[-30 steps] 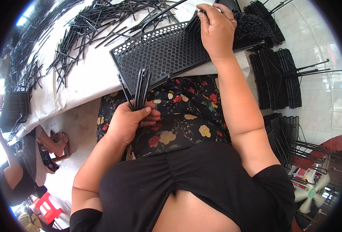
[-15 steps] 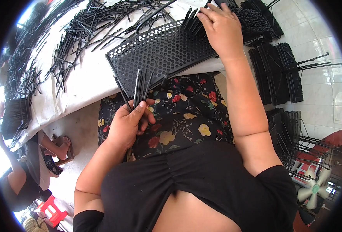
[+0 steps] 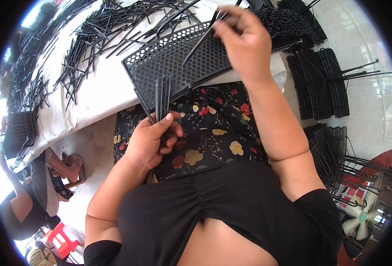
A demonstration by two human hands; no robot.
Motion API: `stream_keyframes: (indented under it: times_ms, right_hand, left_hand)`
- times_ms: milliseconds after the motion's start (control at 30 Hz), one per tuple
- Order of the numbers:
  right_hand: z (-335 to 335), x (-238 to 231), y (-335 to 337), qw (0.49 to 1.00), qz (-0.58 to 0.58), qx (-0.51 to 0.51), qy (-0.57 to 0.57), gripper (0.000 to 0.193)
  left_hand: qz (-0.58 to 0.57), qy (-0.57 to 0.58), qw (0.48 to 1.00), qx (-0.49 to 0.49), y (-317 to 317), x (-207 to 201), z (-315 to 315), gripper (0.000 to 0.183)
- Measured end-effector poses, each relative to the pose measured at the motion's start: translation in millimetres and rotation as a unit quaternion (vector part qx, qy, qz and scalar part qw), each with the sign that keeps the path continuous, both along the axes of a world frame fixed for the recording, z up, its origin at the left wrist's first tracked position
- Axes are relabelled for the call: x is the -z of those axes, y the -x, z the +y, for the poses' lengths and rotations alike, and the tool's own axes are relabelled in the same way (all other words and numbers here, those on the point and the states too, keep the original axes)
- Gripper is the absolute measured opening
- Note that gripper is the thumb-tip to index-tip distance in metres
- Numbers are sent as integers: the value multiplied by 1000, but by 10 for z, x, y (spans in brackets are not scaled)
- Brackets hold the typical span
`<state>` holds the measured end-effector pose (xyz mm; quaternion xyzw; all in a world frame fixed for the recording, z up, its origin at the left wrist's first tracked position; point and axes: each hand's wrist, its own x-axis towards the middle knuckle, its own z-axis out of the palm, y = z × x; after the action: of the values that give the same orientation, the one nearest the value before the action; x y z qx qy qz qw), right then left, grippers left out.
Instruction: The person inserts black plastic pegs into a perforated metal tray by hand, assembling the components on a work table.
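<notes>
My left hand is closed around a small bundle of thin black sticks, which point upward in front of the floral cloth over my lap. Ahead lies a black rectangular tray pierced with hexagonal holes, its near edge reaching past the table edge. Over the tray's far right part is my right hand, thumb and fingers pinched on thin black stick that slants down to the left across the holes. The hand hides part of the tray's right side.
Loose black sticks lie heaped over the white-covered table. A dense black bristly mass sits beyond my right hand. Black racks with long hooks stand at right, above a fan. Another person's foot shows at left.
My right hand has moved left and slightly nearer, now with a stick slanting from its fingers. Several sticks seen upright beside it earlier no longer show. My left hand has shifted slightly right.
</notes>
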<state>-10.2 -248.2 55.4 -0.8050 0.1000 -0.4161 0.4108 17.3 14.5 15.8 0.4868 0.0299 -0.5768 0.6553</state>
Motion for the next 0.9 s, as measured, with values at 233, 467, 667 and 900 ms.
stream_keyframes:
  times_ms: [233, 467, 667, 900]
  right_hand:
    - [-323, -212, -333, 938, -78, 125, 313, 23]
    - [-451, -156, -476, 919, -169, 75, 348, 23]
    - [-400, -215, -458, 936, 23, 156, 315, 28]
    - [-446, -185, -463, 935, -2, 141, 327, 30]
  left_hand:
    - [34, 13, 999, -37, -16, 49, -7, 20]
    - [3, -2, 1000, -27, -12, 60, -22, 18]
    - [-15, -9, 999, -35, 1, 71, -20, 15]
    - [-17, -13, 999, -32, 2, 55, -33, 13]
